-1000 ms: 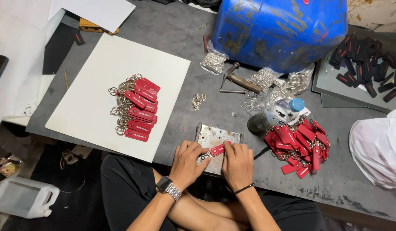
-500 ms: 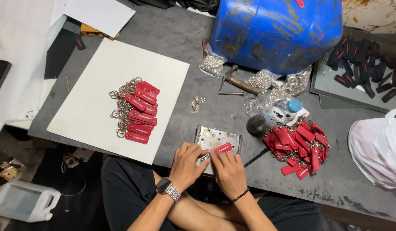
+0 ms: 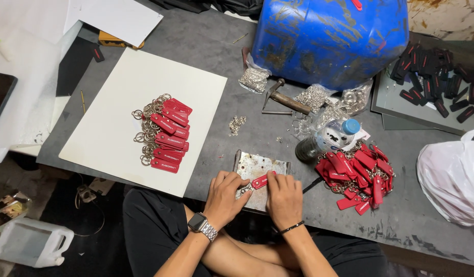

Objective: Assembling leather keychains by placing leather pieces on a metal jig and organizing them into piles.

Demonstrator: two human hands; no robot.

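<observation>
My left hand (image 3: 225, 197) and my right hand (image 3: 284, 197) rest on a small worn metal plate (image 3: 257, 165) at the table's near edge. Between them they pinch one red key tag (image 3: 259, 181) with a metal ring at its left end. A watch sits on my left wrist, a dark band on my right. To the left, a row of finished red tags with rings (image 3: 166, 134) lies on a white board (image 3: 124, 102). To the right lies a loose heap of red tags (image 3: 360, 172).
A blue barrel (image 3: 329, 36) stands at the back. In front of it are bags of metal rings (image 3: 315, 97), a hammer (image 3: 285, 101) and a water bottle (image 3: 326, 137). Black tags (image 3: 437, 77) fill a grey tray at the right, above a white plastic bag (image 3: 452, 177).
My hands have shifted slightly on the metal plate and the red tag between them has turned a little; everything else on the table stays put.
</observation>
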